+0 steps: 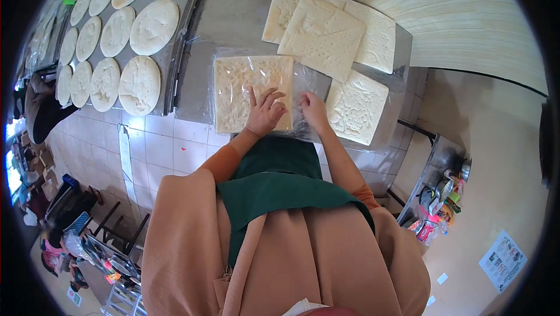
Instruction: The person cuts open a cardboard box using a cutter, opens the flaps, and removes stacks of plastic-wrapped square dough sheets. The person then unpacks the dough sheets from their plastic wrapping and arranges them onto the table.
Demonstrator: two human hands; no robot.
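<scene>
A square flat bread (233,91) lies inside a clear plastic bag (303,80) on the metal table, close to its front edge. My left hand (265,115) rests over the right half of the bagged bread, its fingers spread. To the right of the bread, my right hand (315,111) is closed, fingers pinched on the loose end of the plastic bag. Several unwrapped square flat breads overlap at the back right, one on top (321,36) of the others. Another square bread (359,106) lies just right of my right hand.
Several round flat breads (140,85) sit in rows on a table at the left. The grey metal table (227,13) meets a pale wall (466,13). A shelf with packets and bowls (437,193) stands at the right. Other people are at the far left.
</scene>
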